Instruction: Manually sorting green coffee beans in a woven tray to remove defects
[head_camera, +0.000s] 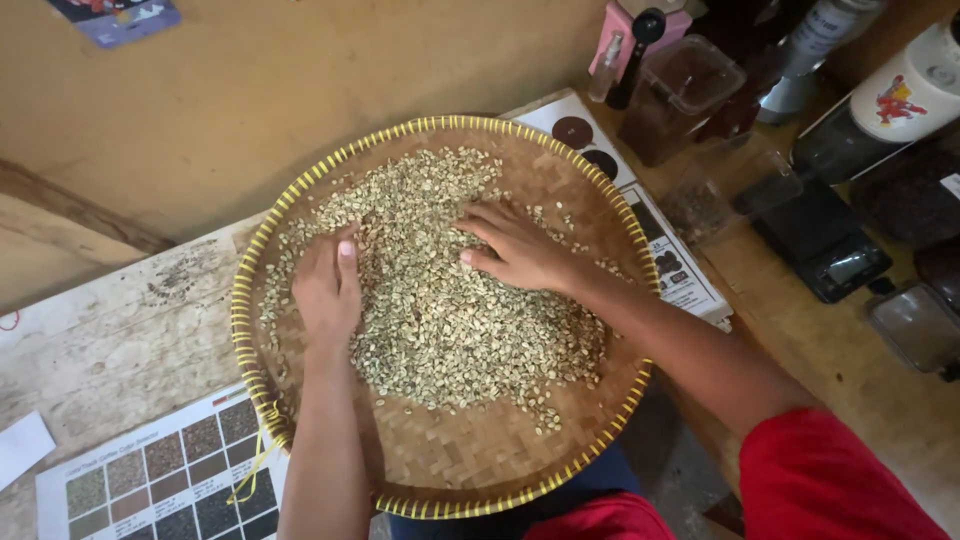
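Nearest the camera: a red sleeve at lower right, and a printed chart of bean-colour swatches lying on the worn table at lower left, its corner tucked under the rim of the tray. Round woven bamboo tray, yellow-banded rim, sits across the table edge in front of the person. A loose layer of pale green coffee beans covers the middle and upper left of the tray; the weave is bare along the near edge and upper right. Left hand lies palm down on the beans at the left side of the heap, fingers together and curled slightly, nothing clamped in it. Right hand lies flat on the beans at upper right of the heap, fingers slightly spread, tips pressed into the layer; no grip on anything. The two hands are apart, with beans between them. Beyond the tray, a second printed sheet with dark round samples runs under the far rim. Right of it, a small black scale. Farther back, a clear plastic container with dark contents, a pink object behind it, and a white cylindrical can at far right.
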